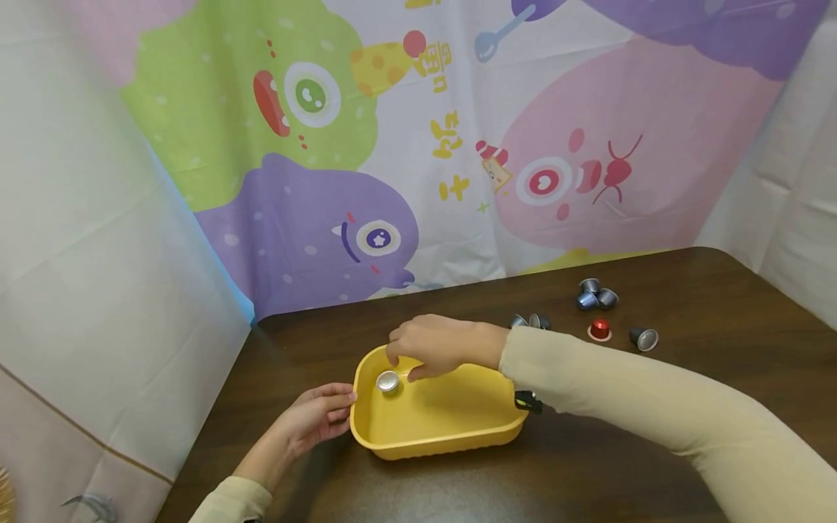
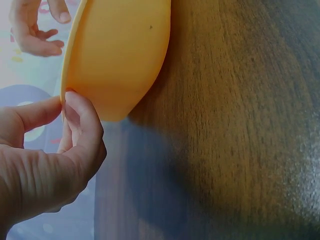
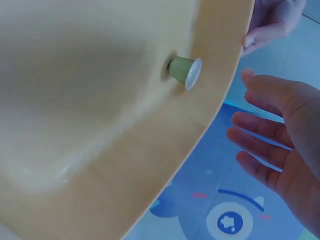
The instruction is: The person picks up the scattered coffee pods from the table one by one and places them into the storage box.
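Now, at far left, the left hand (image 1: 317, 420) pinches the rim of the yellow tray (image 1: 438, 444); inside its left end stands 1 green capsule (image 1: 387, 382), silver lid up. Just beside it, above the tray, the right hand (image 1: 434, 346) hangs with fingers parted, gripping nothing: looks like a release, so the next move probably calls for reaching right, towards 7 loose capsules (image 1: 586, 300), though the sleeve (image 1: 608, 378) may hide more.

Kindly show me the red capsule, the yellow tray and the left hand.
Red capsule (image 1: 599, 329): head view, on its red body.
Yellow tray (image 1: 451, 444): head view, on its near outer wall.
Left hand (image 2: 55, 167): left wrist view, middle of the hand.
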{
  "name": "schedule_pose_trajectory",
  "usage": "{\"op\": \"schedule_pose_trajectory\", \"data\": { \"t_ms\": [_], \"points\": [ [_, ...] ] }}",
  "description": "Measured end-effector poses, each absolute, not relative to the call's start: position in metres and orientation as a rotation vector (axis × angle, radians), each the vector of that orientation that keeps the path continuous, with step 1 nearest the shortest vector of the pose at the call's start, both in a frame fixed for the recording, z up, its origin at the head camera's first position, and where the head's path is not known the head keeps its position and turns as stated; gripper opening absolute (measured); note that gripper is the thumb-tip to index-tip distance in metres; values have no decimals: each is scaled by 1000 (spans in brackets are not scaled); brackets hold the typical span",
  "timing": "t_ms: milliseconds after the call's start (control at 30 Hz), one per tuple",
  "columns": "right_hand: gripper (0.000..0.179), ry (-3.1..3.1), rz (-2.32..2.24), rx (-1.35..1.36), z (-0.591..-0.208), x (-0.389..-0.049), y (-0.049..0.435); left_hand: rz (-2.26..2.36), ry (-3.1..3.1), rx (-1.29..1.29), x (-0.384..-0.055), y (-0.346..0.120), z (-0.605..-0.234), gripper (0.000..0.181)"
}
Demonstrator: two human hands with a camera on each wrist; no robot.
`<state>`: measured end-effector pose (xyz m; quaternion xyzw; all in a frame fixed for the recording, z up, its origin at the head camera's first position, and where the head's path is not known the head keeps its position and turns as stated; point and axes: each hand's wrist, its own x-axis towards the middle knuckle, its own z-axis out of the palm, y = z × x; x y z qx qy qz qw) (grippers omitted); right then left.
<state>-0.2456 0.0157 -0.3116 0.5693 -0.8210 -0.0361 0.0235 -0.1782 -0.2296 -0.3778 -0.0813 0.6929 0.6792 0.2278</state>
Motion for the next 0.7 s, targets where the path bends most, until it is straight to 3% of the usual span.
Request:
{"op": "schedule_pose_trajectory", "data": {
  "t_ms": [700],
  "points": [
    [27,-2325,41,1507,-317,-232,73,1860,1930,-239,-179,-228,-379,23]
  ]
}}
